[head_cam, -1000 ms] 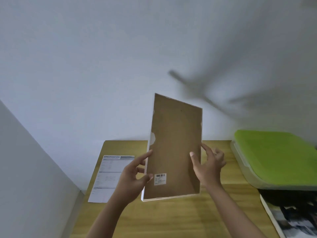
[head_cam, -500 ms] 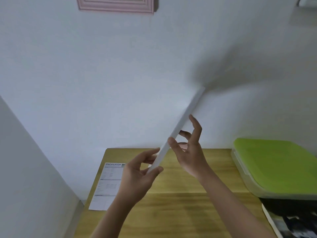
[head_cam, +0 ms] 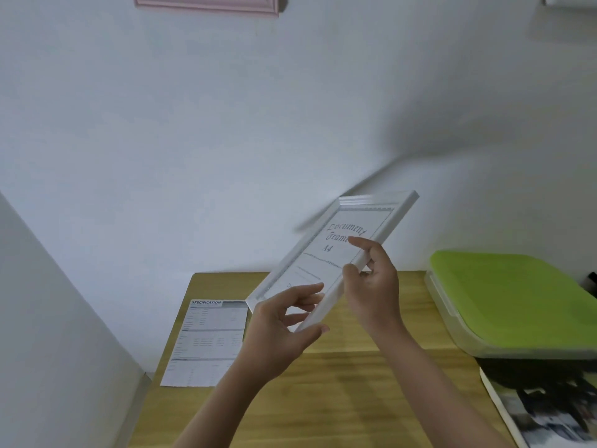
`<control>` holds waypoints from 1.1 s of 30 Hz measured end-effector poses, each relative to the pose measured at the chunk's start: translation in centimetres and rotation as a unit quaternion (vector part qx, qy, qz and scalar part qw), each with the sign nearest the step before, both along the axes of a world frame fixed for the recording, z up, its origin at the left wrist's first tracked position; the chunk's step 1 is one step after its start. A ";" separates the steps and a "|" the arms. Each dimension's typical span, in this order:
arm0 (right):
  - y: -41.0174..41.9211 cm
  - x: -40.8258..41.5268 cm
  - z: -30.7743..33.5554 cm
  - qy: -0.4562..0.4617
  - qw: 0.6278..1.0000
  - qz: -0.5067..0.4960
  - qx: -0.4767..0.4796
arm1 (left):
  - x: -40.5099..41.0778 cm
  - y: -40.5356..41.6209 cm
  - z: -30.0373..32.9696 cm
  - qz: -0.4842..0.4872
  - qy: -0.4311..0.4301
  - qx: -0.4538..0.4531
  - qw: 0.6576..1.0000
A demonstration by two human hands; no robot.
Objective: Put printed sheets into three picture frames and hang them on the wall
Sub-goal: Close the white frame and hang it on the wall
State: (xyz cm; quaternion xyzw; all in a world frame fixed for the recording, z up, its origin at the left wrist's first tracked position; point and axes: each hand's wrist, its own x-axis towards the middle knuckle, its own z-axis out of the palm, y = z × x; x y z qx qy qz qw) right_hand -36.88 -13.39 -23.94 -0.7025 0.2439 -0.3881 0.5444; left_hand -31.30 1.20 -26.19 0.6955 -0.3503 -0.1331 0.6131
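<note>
You hold a white picture frame up in both hands above a wooden table, its glazed front turned toward you and tilted so that its top corner leans up and to the right against the pale wall. The insert behind the glass reads "Document Frame A4" in ornate script. Your left hand takes the frame's lower end — thumb under the near rail, fingers spread flat over the front — while your right hand pinches the right-hand rail, thumb on the glass side and the other fingers curled behind it. Both hands are closed on the frame, which hangs clear of the table. On the tabletop at left lies a printed sheet headed "SPECIFICATION", flat, its far right corner just beside the frame's lowest corner as seen from here. At the table's right stands a shallow box with a lime-green lid, and in front of it, at the lower right edge, a dark photo print lies partly out of view. High on the wall, at the top edge of the view, the bottom rail of a pink frame shows — the rest of it is cut off.
</note>
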 end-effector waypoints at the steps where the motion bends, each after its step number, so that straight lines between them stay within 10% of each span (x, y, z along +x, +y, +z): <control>1: 0.1 -0.1 -0.1 -0.002 1.000 -0.012 0.000 | -0.1 -0.1 0.0 -0.005 0.000 0.004 1.000; 18: -1.4 -1.8 -1.1 -0.103 0.991 -0.085 -0.027 | 5.3 0.7 -0.1 0.106 -0.065 0.093 0.988; 33: -8.2 0.9 5.6 -0.171 0.971 -0.098 -0.133 | 10.0 -0.6 8.4 0.007 0.011 -0.059 0.998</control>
